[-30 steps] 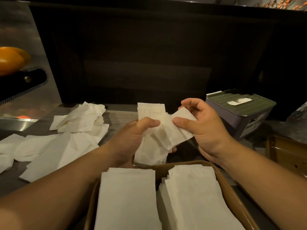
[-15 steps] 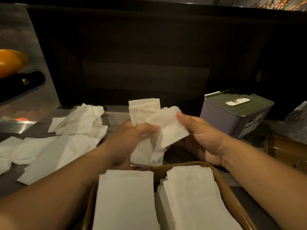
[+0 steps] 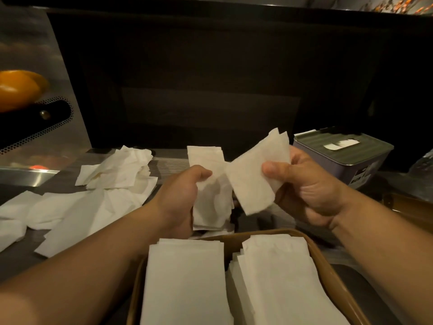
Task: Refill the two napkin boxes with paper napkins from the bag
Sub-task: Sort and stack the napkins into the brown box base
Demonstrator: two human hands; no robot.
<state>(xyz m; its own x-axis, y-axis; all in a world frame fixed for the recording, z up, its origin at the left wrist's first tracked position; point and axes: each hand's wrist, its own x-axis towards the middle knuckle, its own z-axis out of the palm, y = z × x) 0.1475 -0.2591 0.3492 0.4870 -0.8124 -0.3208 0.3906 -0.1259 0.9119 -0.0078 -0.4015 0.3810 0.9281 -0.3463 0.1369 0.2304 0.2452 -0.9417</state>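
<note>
My left hand [image 3: 180, 195] grips a small upright stack of white napkins [image 3: 208, 202] above the counter. My right hand [image 3: 309, 184] pinches a single napkin [image 3: 253, 177] between thumb and fingers, tilted and pulled a little to the right of the stack. Just below both hands sits a brown open napkin box [image 3: 328, 273] with two flat piles of napkins side by side. A second napkin box [image 3: 360, 170], grey with a dark slotted lid and a napkin tip poking through the slot, stands at the right behind my right hand.
Loose crumpled napkins [image 3: 93, 195] are spread over the counter at the left. A steel appliance with a perforated panel [image 3: 39, 127] and an orange shape stands at the far left. A clear plastic bag [image 3: 424, 163] shows at the right edge, a brown container [image 3: 410, 207] below it.
My right hand has drawn one napkin off the stack and moved it up and to the right. The stack in my left hand has stayed about where it was.
</note>
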